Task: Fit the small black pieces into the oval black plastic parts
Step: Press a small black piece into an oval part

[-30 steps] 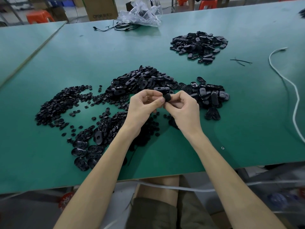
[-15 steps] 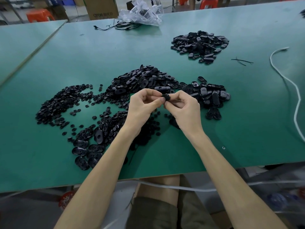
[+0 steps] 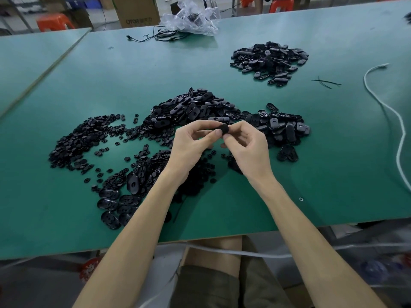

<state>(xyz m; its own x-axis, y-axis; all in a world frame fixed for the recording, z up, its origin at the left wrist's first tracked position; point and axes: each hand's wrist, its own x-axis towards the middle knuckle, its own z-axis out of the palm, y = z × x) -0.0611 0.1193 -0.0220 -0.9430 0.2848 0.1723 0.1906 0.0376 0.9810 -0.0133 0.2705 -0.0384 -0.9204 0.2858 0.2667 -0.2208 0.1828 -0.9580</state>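
Seen from the head camera, both hands meet in the air over the green table (image 3: 333, 165). The left hand (image 3: 193, 143) and the right hand (image 3: 248, 147) each pinch the same black part (image 3: 223, 129) between thumb and fingertips, just above the middle heap of oval parts (image 3: 193, 108). I cannot tell whether a small piece sits in it. Small pieces (image 3: 82, 138) lie spread out to the left. A far heap (image 3: 269, 60) sits well back on the right, and a white cord (image 3: 398, 130) trails near the right edge.

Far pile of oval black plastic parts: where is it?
Head view: the far pile of oval black plastic parts lies right of centre on the green table, left of thin black ties.
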